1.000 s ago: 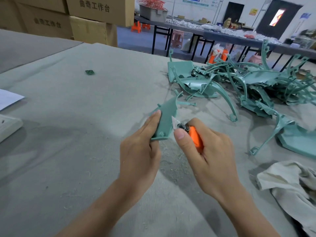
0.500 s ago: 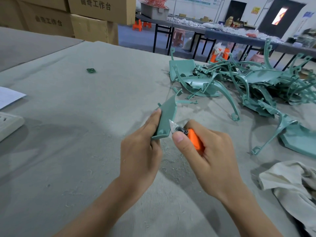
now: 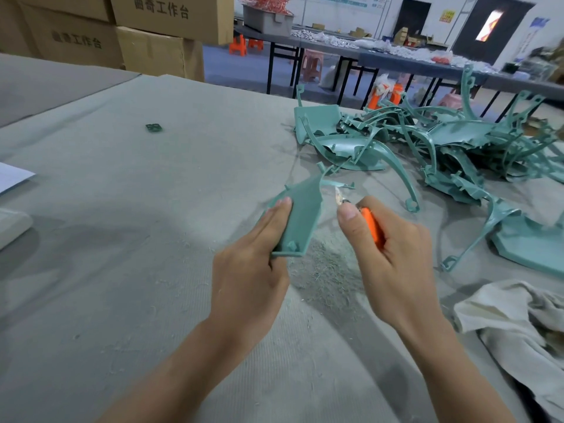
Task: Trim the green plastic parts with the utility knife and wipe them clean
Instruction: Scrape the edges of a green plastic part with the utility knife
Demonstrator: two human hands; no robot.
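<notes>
My left hand (image 3: 254,264) grips a flat green plastic part (image 3: 302,218) above the table's middle, with its broad face turned toward me. My right hand (image 3: 387,251) is closed around an orange utility knife (image 3: 374,227). The knife's blade points up and left, just right of the part's right edge and blurred by motion. A pile of green plastic parts (image 3: 442,151) lies at the back right. One more green part (image 3: 531,242) rests flat at the right edge. A crumpled whitish cloth (image 3: 515,322) sits at the lower right.
Grey felt covers the table (image 3: 122,239), with plastic shavings (image 3: 326,270) scattered under my hands. A small green scrap (image 3: 154,127) lies far left. White paper (image 3: 12,175) and a white object (image 3: 12,227) sit at the left edge. Cardboard boxes (image 3: 146,35) stand behind.
The blade has slid away from the part's lower edge, up and to the right. My left hand has turned the part so its broad face shows.
</notes>
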